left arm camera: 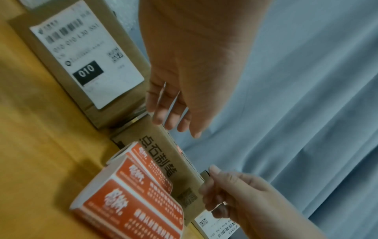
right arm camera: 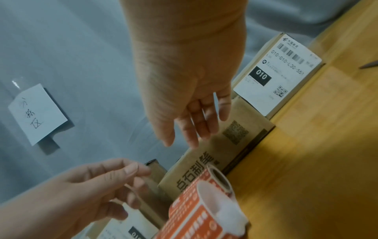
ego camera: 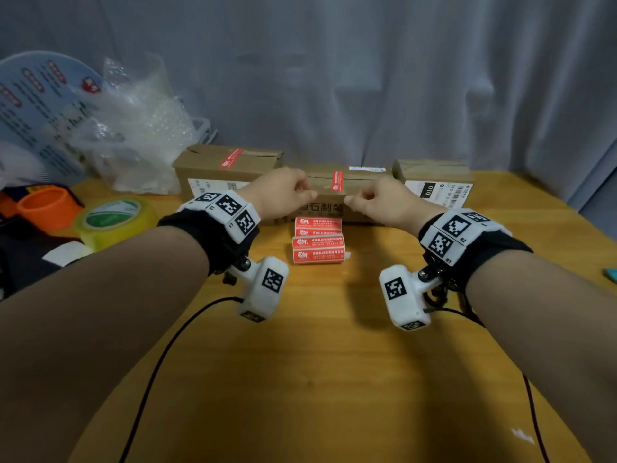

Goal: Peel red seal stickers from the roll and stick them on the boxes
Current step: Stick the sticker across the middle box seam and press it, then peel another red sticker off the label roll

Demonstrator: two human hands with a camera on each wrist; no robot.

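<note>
Three cardboard boxes stand in a row at the back of the wooden table (ego camera: 317, 379). A red seal sticker lies on top of the left box (ego camera: 230, 162). The middle box (ego camera: 325, 190) carries another red sticker (ego camera: 337, 181). I see no sticker on the right box (ego camera: 434, 182). Two rolls of red stickers (ego camera: 319, 243) lie in front of the middle box. My left hand (ego camera: 309, 192) is at that box's left upper edge and my right hand (ego camera: 350, 198) at its right upper edge. The fingers of both are loosely curled, with nothing visibly held.
A yellow tape roll (ego camera: 115, 218), an orange ring (ego camera: 50, 208), bubble wrap (ego camera: 140, 128) and a printed fan (ego camera: 40, 105) crowd the left side. A grey curtain (ego camera: 367, 78) hangs behind the boxes. Black cables (ego camera: 160, 362) trail across the near table.
</note>
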